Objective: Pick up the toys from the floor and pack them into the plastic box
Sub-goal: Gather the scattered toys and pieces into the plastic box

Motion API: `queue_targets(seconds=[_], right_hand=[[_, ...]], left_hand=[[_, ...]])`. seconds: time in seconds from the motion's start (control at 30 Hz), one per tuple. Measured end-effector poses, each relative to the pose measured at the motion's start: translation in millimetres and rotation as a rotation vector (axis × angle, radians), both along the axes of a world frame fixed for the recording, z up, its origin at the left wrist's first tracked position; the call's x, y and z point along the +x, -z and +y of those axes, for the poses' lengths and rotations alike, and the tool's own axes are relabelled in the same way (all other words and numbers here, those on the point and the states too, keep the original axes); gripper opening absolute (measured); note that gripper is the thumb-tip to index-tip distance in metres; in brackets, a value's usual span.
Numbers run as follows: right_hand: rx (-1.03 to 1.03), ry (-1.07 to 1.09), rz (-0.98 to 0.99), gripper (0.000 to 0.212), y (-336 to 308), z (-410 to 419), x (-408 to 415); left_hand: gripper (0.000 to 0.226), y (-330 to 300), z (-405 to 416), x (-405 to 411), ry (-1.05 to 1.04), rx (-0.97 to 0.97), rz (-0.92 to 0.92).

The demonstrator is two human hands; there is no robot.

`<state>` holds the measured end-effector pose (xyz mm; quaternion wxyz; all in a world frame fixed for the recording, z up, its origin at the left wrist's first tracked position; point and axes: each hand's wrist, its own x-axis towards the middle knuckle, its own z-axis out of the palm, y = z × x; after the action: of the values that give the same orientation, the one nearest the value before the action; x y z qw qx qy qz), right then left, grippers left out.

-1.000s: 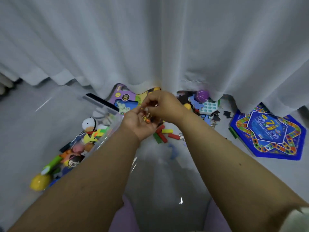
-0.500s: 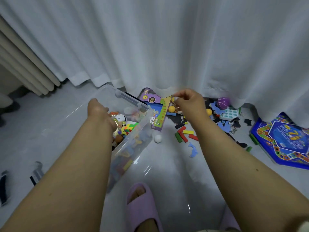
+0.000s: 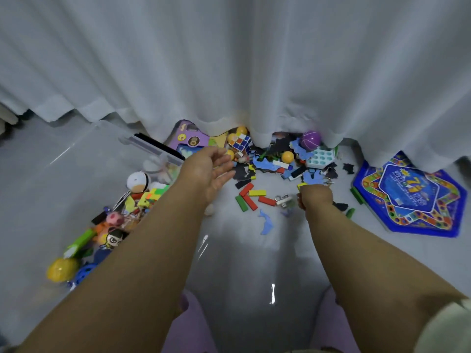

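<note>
The clear plastic box (image 3: pixel 153 147) lies on the floor at the left and holds several toys, among them a white round figure (image 3: pixel 137 180) and a yellow ball (image 3: pixel 61 269). My left hand (image 3: pixel 207 171) hovers open between the box and the toy pile, with nothing in it. My right hand (image 3: pixel 315 197) reaches down to the floor beside a metal keyring (image 3: pixel 282 200); its fingers curl downward and are hidden. Coloured wooden blocks (image 3: pixel 251 197), a blue dolphin piece (image 3: pixel 266 222), a Rubik's cube (image 3: pixel 240 141) and a purple ball (image 3: pixel 311 140) lie loose.
A white curtain (image 3: pixel 229 59) hangs over the back of the pile. A blue board game (image 3: pixel 413 197) lies at the right, a teal pop tray (image 3: pixel 320 156) and puzzle pieces (image 3: pixel 265 163) near the curtain. My purple slippers (image 3: pixel 193 327) stand at the bottom.
My left hand came away from the box and now hovers open by the pile. My right hand moved from near the cube down and right to the floor by the keyring.
</note>
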<state>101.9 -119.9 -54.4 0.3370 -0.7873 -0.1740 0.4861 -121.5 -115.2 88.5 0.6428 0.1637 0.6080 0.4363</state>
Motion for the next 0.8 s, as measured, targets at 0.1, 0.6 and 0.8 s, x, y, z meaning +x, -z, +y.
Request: queue_targets(seconds=[0.1, 0.6, 0.8], right_hand=[[0.013, -0.015, -0.073, 0.033, 10.7, 14.6, -1.5], [0.029, -0.482, -0.501, 0.037, 37.2, 88.6, 14.7], [0.031, -0.559, -0.607, 0.029, 57.3, 97.8, 7.6]], left_hand=[[0.020, 21.1, -0.9, 15.6, 0.052, -0.104, -0.051], [0.022, 102.6, 42.0, 39.4, 0.146, -0.339, -0.098], [0.026, 120.9, 45.5, 35.7, 0.139, -0.404, -0.078]])
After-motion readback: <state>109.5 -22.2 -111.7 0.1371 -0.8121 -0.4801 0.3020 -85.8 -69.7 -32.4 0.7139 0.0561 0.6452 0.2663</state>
